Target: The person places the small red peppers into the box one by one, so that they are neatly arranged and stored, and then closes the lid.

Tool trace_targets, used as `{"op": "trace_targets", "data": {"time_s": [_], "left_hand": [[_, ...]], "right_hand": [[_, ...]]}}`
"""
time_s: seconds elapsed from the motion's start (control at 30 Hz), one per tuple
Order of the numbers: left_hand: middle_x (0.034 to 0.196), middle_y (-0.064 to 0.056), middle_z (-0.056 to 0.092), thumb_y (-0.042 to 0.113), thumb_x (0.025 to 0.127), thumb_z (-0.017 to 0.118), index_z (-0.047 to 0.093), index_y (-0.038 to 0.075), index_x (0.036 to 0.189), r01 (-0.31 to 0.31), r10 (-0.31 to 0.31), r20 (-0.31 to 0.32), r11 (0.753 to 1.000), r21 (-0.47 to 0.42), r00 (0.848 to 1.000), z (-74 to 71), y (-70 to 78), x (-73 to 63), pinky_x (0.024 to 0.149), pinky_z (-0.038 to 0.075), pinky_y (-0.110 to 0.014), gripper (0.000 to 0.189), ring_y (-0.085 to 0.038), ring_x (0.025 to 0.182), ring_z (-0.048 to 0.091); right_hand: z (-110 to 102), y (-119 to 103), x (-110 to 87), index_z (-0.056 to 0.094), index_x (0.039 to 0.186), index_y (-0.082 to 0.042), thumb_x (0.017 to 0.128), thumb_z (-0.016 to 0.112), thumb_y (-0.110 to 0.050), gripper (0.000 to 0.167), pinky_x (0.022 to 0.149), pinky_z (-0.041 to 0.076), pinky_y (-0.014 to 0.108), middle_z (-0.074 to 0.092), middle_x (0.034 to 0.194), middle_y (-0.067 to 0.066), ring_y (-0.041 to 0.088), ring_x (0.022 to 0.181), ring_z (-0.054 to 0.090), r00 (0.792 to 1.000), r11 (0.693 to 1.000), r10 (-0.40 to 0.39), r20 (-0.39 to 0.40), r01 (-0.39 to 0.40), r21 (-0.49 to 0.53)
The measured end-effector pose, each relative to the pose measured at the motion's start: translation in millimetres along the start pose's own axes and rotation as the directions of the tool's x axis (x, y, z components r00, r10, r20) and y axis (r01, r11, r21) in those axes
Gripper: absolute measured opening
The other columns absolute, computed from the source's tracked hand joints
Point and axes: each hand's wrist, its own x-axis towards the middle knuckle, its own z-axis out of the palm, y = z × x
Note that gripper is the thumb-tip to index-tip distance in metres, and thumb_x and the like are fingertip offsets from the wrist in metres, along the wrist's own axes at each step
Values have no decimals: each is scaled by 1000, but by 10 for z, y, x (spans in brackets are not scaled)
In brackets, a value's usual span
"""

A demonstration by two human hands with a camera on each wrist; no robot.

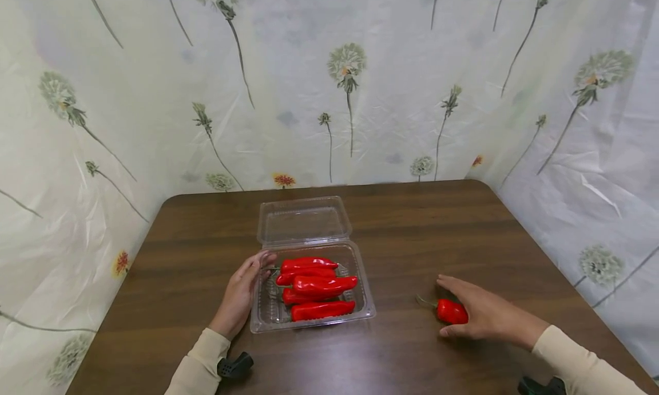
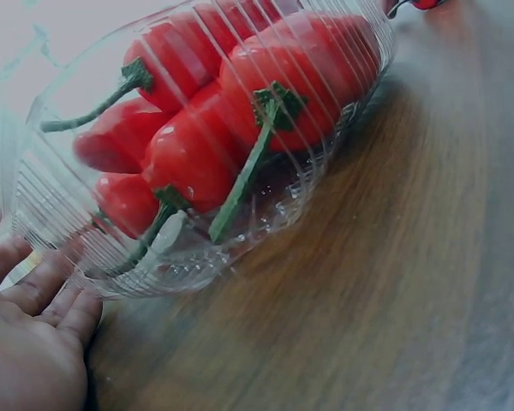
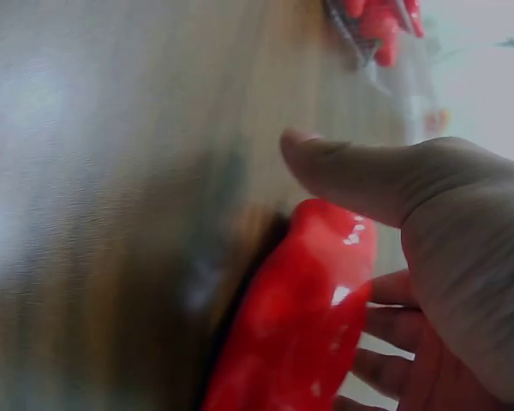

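Several red peppers (image 1: 321,285) with green stems lie in a clear plastic clamshell box (image 1: 274,326), whose lid (image 1: 304,222) is folded back behind it. My left hand (image 1: 238,296) rests at the box's left side. In the left wrist view, its extended fingers (image 2: 36,289) touch the ribbed wall. To the right of the box, one more red pepper (image 1: 452,311) lies on the table, stem pointing left. My right hand (image 1: 486,313) reaches around this pepper with thumb and fingers spread on either side. The right wrist view shows the thumb (image 3: 351,175) apart from the pepper's skin.
The brown wood-grain table (image 1: 412,229) has rounded far corners. A pale sheet (image 1: 288,74) printed with dandelions hangs behind it and along both sides. Dark wrist devices (image 1: 235,365) sit at both cream sleeves (image 1: 198,363).
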Motion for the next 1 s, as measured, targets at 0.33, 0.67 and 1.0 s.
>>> {"op": "trace_targets", "data": {"time_s": [0.33, 0.67, 1.0], "left_hand": [[150, -15, 49, 33, 111, 35, 44, 9, 148, 18, -18, 8, 999, 32, 1000, -22, -4, -7, 115, 37, -32, 45, -25, 143, 40], [151, -16, 48, 33, 111, 36, 44, 8, 149, 14, -14, 15, 1000, 23, 1000, -25, -6, -8, 115, 37, -32, 46, -26, 143, 40], [150, -19, 47, 27, 112, 35, 43, 5, 148, -2, 2, 12, 1000, -8, 1000, -10, 4, -10, 115, 37, -33, 44, -28, 143, 39]], "right_hand": [[92, 31, -36, 61, 133, -2, 77, 86, -43, 74, 95, 51, 56, 48, 151, 18, 42, 126, 57, 1000, 999, -9, -14, 9, -53], [89, 17, -14, 65, 128, -7, 78, 87, -32, 60, 89, 56, 46, 62, 137, 12, 24, 107, 67, 998, 997, -15, -66, 9, -81], [73, -9, 43, 68, 121, -17, 81, 85, -28, 45, 72, 56, 40, 72, 110, -3, 14, 89, 67, 991, 992, -9, -136, -9, -129]]}}
